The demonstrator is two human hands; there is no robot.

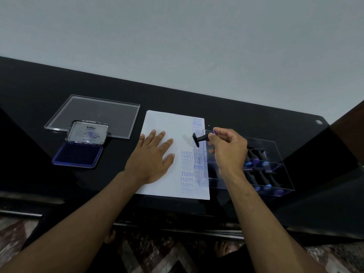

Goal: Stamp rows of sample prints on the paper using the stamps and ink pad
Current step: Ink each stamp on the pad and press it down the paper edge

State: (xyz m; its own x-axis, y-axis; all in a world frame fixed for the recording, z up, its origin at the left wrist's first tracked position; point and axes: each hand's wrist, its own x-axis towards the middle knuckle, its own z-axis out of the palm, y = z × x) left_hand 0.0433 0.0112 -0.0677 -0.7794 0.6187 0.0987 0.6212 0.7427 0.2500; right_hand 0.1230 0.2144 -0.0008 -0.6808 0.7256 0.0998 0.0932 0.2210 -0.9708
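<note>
A white sheet of paper (163, 123) lies on the black table, with rows of blue prints down its right side. My left hand (151, 156) rests flat on the paper, fingers spread. My right hand (228, 146) grips a black stamp (199, 139) by its handle, held sideways just above the paper's right edge, its stamping face turned left. The open ink pad (77, 154), blue with its lid raised, sits to the left of the paper.
A clear acrylic stamp box (275, 154) to the right of the paper holds several black stamps with blue caps. Its flat clear lid (92, 113) lies behind the ink pad. The table's front edge (177, 223) runs below the paper.
</note>
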